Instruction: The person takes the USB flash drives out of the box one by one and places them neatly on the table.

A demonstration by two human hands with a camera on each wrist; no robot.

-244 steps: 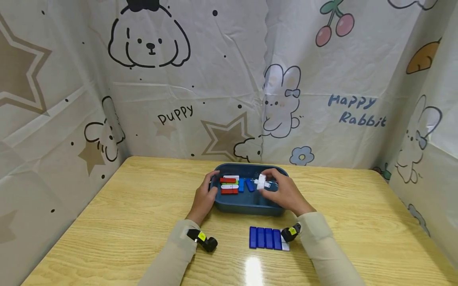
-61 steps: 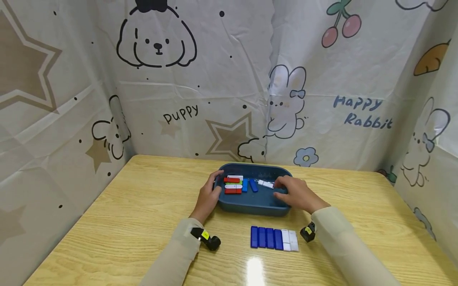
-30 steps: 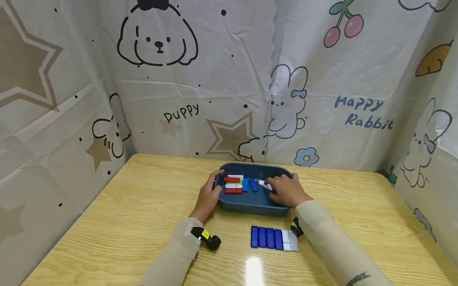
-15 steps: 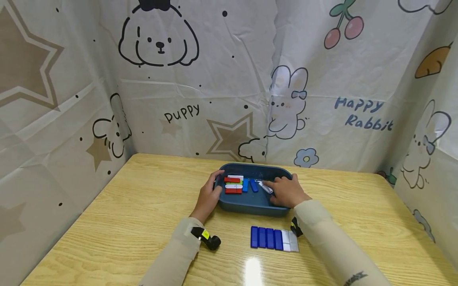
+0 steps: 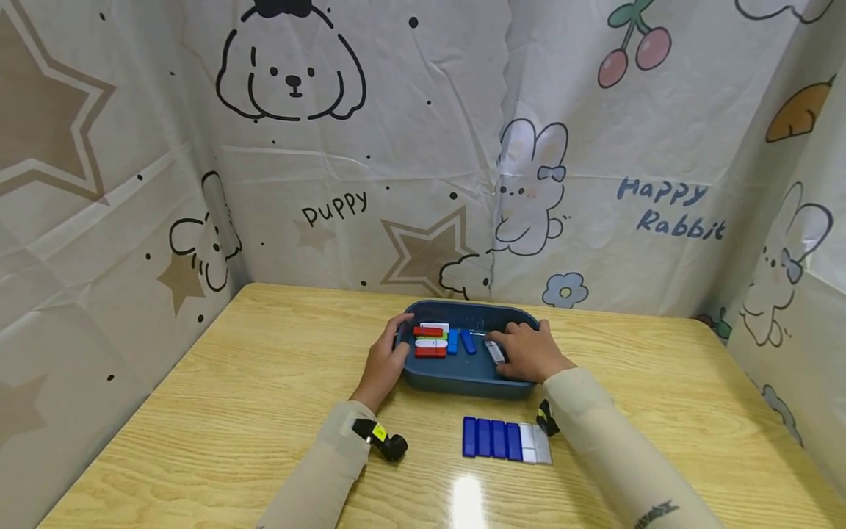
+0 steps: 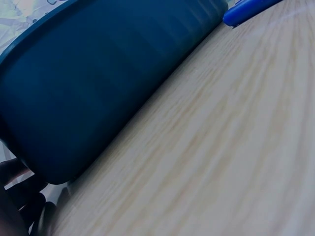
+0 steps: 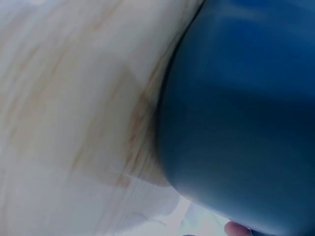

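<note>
Wooden table (image 5: 297, 353) up front, and past the near edge of the bin (image 5: 463, 386) the white stick (image 5: 494, 352) lies just left of the closer right hand (image 5: 529, 353), long axis near-to-far between spread thumb and index finger, pinched or not I can't tell, left hand (image 5: 382, 360) gripping the bin's left edge!

I am in a small booth screened off with cloth, most likely a recording corner. Pale, creased sheeting (image 5: 370, 162) encloses the back and both sides, printed in a nursery manner with a rabbit (image 5: 531, 213), cherries (image 5: 615, 67), brown stars (image 5: 426, 250) and the words "Happy Rabbit" (image 5: 663, 209). Before me a wood-grain table (image 5: 198, 397) reaches to the back sheet, its top catching a bright glare (image 5: 467, 503). My sleeves each carry a small black camera (image 5: 380, 438). Whether a home or an office surrounds this booth, I cannot tell.
</note>
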